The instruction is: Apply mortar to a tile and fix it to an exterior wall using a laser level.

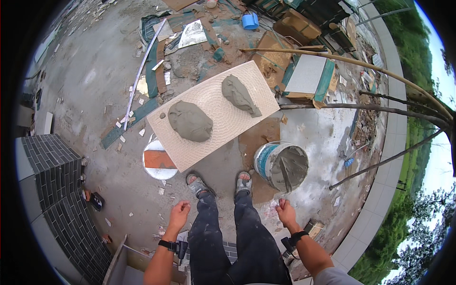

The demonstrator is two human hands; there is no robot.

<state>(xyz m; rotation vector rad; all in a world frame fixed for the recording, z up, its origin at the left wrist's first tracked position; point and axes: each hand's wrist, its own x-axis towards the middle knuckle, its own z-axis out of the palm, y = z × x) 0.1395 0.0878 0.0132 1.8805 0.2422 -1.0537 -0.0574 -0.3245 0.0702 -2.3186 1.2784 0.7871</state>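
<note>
My left hand (179, 214) hangs in front of my left leg, fingers curled in and nothing visible in them. To the right of my legs, my right hand (286, 212) is likewise closed, with nothing seen in it; it is nearest the bucket (259, 164). Grey mortar (298, 164) fills that bucket, and a grey-coated tool (285, 175) leans in it. Beyond my feet lies a large beige tile (216, 142), its patterned face up. Two heaps of mortar sit on it, a rounded left heap (190, 121) and a longer right heap (239, 95). Neither hand touches the tile.
A white round container (159, 173) with an orange piece (159, 159) on it is by the tile's near left corner. A long straightedge (144, 73) lies at far left. Wooden poles (361, 108), cardboard and a wrapped box (306, 73) are at right. A dark-tiled wall (61, 180) stands at left.
</note>
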